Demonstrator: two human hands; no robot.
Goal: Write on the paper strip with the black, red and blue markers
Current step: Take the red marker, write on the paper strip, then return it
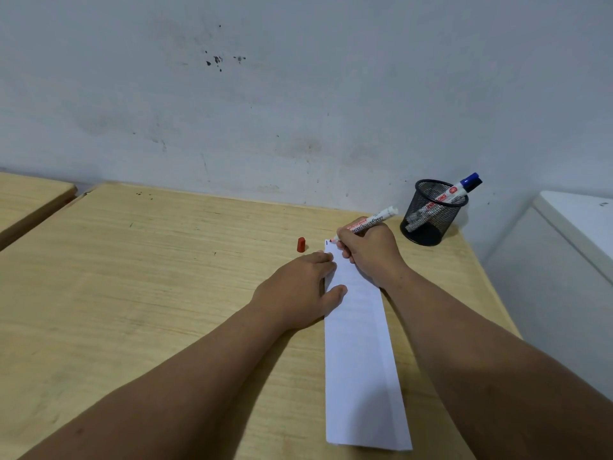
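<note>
A long white paper strip lies on the wooden table, running from the near edge toward the wall. My right hand grips an uncapped red marker, its tip touching the strip's far end next to a small dark mark. My left hand lies flat, with fingertips and thumb pressing the strip's left edge. The red cap stands on the table left of the strip. A blue-capped marker and a black-capped one behind it lean in a black mesh cup.
The mesh cup stands at the table's far right corner by the grey wall. A second wooden table sits at the left across a narrow gap. A white cabinet or appliance stands to the right of the table.
</note>
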